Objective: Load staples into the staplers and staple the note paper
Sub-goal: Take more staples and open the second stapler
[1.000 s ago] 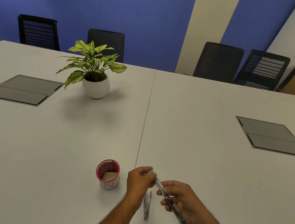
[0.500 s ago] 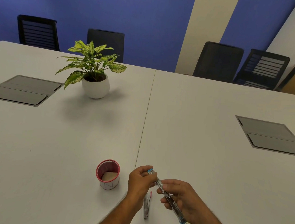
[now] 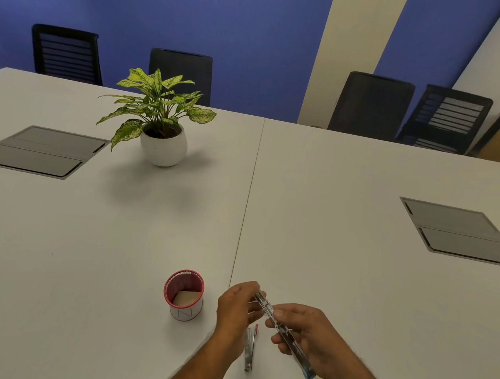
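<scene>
Both hands' grip on the opened stapler (image 3: 283,328), left hand (image 3: 236,309) far end, right hand (image 3: 305,333) middle; staples indiscernible.

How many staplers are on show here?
2. One blue-ended stapler is opened out and held in both hands, the left hand at its far end and the right hand around its middle. A second stapler lies on the table between the forearms.

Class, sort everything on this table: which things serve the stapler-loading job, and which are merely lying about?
Job in hand:
blue stapler, gripped by left hand and right hand
red stapler on the table
red-rimmed cup, possibly

Lying about:
potted plant
table hatches
chairs
</scene>
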